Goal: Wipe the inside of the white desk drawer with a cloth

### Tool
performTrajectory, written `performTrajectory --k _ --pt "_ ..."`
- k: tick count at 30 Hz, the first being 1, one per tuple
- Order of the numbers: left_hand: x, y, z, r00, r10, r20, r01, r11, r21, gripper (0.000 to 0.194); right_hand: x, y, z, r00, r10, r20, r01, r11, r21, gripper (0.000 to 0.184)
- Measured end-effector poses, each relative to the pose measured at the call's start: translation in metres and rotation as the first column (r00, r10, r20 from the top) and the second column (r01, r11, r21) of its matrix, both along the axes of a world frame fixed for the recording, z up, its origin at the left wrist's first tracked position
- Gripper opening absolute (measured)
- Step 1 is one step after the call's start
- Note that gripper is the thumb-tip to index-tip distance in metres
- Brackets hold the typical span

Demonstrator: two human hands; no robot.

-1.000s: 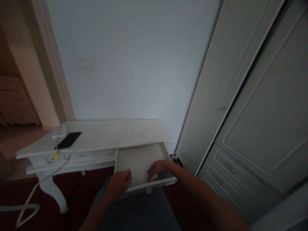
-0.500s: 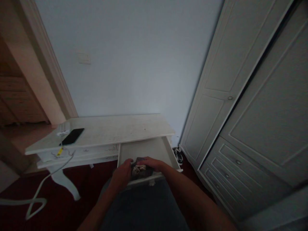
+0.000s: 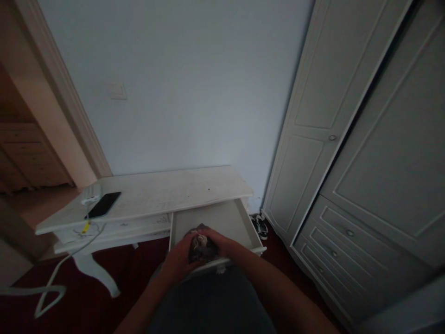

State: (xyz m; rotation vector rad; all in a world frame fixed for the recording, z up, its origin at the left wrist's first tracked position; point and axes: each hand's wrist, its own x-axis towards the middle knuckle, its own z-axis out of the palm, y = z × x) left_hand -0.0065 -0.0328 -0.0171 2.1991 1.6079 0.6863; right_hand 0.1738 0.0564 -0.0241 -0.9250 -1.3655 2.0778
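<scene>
A crumpled bundle of dark grey-brown cloth (image 3: pixel 202 250) with a paler patch on top is between my hands. My left hand (image 3: pixel 182 253) wraps its left side. From the right, my right hand (image 3: pixel 216 237) grips it with the fingers over its top. Both hands are at the front of the pulled-out white drawer (image 3: pixel 225 220), just over its front edge. Dim light hides what kind of cloth it is, and the fingertips are partly covered.
The drawer belongs to a low white table (image 3: pixel 174 185) against the wall. A phone (image 3: pixel 103 204) and a white plug-like device (image 3: pixel 91 194) with a cable (image 3: pixel 62 264) are at its left end. Dark shoes (image 3: pixel 259 226) stand beside the wardrobe (image 3: pixel 295 181) on the red floor.
My right hand has brought the cloth bundle from the drawer's right front corner leftward to my left hand. Both hands now clasp it. The view has shifted slightly.
</scene>
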Motion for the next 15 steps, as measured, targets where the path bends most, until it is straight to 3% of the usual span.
performTrajectory --k 2,7,10,12,15 --pt "0.001 0.003 -0.001 0.999 -0.012 -0.052 0.015 0.998 0.059 0.075 -0.003 0.0 -0.001 0.996 -0.078 -0.051 0.078 0.997 -0.009 0.055" --pt "0.001 0.013 -0.005 0.966 -0.075 -0.249 0.132 0.966 0.22 0.045 0.001 0.002 -0.005 0.976 -0.188 -0.113 0.191 0.981 0.017 0.058" --pt "0.001 0.015 -0.007 0.985 -0.058 -0.162 0.129 0.872 0.473 0.033 0.013 0.004 -0.008 0.962 -0.206 -0.178 0.231 0.964 0.13 0.053" --pt "0.002 0.014 -0.005 0.996 -0.068 -0.051 0.085 0.831 0.549 0.032 0.024 0.007 -0.008 0.966 -0.174 -0.189 0.22 0.942 0.254 0.054" --pt "0.004 0.01 0.002 0.989 -0.126 0.071 0.085 0.902 0.423 0.033 0.037 0.011 -0.006 0.99 -0.104 -0.093 0.134 0.892 0.432 0.054"
